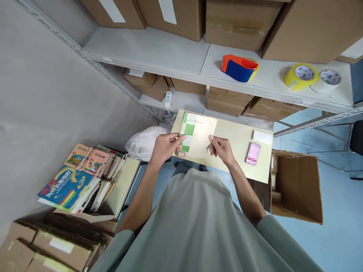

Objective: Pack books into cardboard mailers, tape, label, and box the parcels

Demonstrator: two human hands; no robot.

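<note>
A thin book (pixel 200 133) with a cream cover and a green checked strip along its left side lies over the small pale table. My left hand (pixel 168 146) grips its left edge, thumb on the cover and fingers partly hidden. At the right edge my right hand (pixel 220 148) is closed, thumb against the index finger by the page edge. Something small and greyish shows below those fingertips, too small to name. Further right on the table lie a pink phone-like object (pixel 253 154), partly blurred out, and a white box (pixel 262 136).
Stacked books (pixel 70 185) stand at the left, near a white plastic bag (pixel 146 143). An open carton (pixel 297 185) is right of the table (pixel 235 166). Ahead, a shelf (pixel 153 41) bears boxes, a tape dispenser (pixel 238 68) and tape rolls (pixel 301 76). A power strip (pixel 168 99) sits below.
</note>
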